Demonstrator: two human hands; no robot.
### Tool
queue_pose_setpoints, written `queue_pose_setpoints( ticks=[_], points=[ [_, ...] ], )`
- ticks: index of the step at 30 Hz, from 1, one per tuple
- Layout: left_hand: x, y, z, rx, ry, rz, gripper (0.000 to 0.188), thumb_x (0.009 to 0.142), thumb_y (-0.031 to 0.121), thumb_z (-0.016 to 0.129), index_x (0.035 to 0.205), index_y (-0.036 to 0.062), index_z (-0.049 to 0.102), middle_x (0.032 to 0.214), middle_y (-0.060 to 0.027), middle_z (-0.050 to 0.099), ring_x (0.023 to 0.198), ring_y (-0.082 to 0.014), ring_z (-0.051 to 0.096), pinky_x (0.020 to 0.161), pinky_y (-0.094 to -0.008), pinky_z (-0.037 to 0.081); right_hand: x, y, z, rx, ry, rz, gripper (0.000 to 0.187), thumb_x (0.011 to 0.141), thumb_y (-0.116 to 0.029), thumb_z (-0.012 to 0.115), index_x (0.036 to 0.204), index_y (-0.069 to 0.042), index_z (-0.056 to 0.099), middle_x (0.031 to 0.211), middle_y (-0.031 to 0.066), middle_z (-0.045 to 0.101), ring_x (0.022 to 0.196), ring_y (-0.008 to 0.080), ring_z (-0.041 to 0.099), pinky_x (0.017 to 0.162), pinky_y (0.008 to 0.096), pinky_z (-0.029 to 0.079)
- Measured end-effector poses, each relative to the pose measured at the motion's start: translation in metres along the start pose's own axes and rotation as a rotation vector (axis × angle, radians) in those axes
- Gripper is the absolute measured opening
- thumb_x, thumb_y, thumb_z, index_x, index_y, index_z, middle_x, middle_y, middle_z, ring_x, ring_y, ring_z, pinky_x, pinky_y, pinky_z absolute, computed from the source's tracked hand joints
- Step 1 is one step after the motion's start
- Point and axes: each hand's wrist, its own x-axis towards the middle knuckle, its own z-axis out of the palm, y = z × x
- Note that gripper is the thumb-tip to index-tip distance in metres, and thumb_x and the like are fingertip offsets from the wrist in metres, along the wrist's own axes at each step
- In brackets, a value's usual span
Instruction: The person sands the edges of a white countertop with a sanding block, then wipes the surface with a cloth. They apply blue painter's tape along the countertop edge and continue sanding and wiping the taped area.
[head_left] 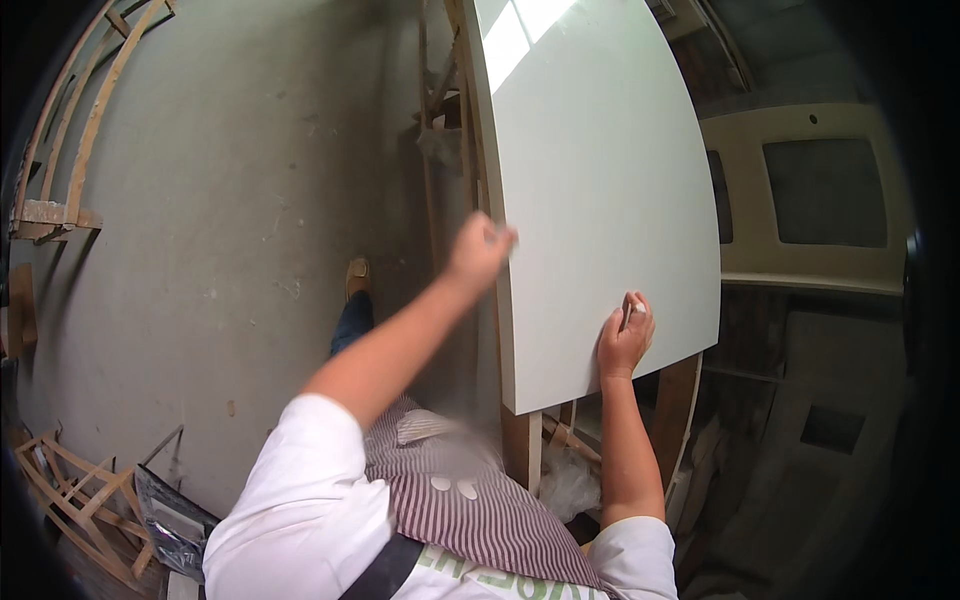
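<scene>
A large glossy white panel (610, 170) lies flat in front of me, slightly to the right. My left hand (480, 252) is at the panel's left edge, its fingers curled closed and a little smeared by motion. Whatever it pinches there is too small to make out. My right hand (625, 338) rests over the near right part of the panel, fingers folded toward the thumb. A thin dark sliver and a pale spot show between those fingers, but I cannot name what they belong to.
Wooden supports (521, 447) carry the panel, with crumpled clear plastic (572, 484) beneath. On the right stands a cream panel with window-like openings (800, 120). Wooden frames stand at the far left (88, 150) and lower left (85, 500), beside a black plastic-wrapped item (172, 512).
</scene>
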Motion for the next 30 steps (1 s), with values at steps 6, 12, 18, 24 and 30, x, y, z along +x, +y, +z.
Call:
queue_pose_setpoints(
  ticks=[6, 12, 18, 24, 30],
  points=[
    [-0.076, -0.012, 0.004, -0.047, -0.247, -0.015, 0.029, 0.084, 0.021, 0.072, 0.073, 0.007, 0.049, 0.074, -0.0062, 0.048, 0.072, -0.0145, 0.046, 0.067, -0.0318, 0.043, -0.007, 0.002, -0.007, -0.04, -0.006, 0.032, 0.035, 0.087, -0.017, 0.053, 0.121, -0.009, 0.057, 0.134, 0.01, 0.052, 0.122, 0.0322, 0.046, 0.104, 0.0474, 0.032],
    [0.093, 0.035, -0.025, -0.305, 0.043, -0.063, 0.033, 0.086, 0.027, 0.073, 0.075, 0.0091, 0.047, 0.071, 0.0022, 0.046, 0.067, -0.0078, 0.041, 0.06, -0.0278, 0.042, -0.002, -0.005, -0.001, -0.002, -0.016, 0.009, 0.036, 0.087, -0.016, 0.053, 0.121, -0.009, 0.057, 0.134, 0.0101, 0.052, 0.122, 0.0318, 0.046, 0.104, 0.0474, 0.032],
    [-0.068, -0.015, 0.004, -0.206, -0.222, -0.041, 0.032, 0.082, 0.019, 0.075, 0.069, 0.0109, 0.048, 0.07, 0.0019, 0.045, 0.072, -0.009, 0.043, 0.067, -0.0283, 0.042, -0.006, 0.002, -0.006, -0.016, -0.008, 0.027, 0.036, 0.086, -0.016, 0.053, 0.121, -0.007, 0.056, 0.134, 0.0108, 0.051, 0.122, 0.0319, 0.046, 0.104, 0.0471, 0.033],
    [0.069, 0.028, -0.011, -0.327, 0.041, 0.061, 0.032, 0.085, 0.015, 0.072, 0.07, 0.0112, 0.045, 0.068, 0.0037, 0.046, 0.065, -0.0071, 0.041, 0.061, -0.0269, 0.042, -0.002, -0.007, -0.007, -0.015, -0.018, 0.025, 0.036, 0.086, -0.015, 0.053, 0.121, -0.007, 0.056, 0.134, 0.0113, 0.051, 0.121, 0.032, 0.046, 0.103, 0.0464, 0.032],
    [0.02, -0.003, 0.002, -0.153, 0.03, 0.114, 0.034, 0.082, 0.016, 0.074, 0.07, 0.0103, 0.043, 0.068, 0.0023, 0.044, 0.066, -0.0091, 0.04, 0.06, -0.0291, 0.041, 0.0, -0.004, -0.003, -0.008, -0.014, 0.018, 0.035, 0.086, -0.015, 0.052, 0.12, -0.006, 0.056, 0.133, 0.0117, 0.051, 0.12, 0.0326, 0.046, 0.103, 0.0464, 0.033]
  ],
)
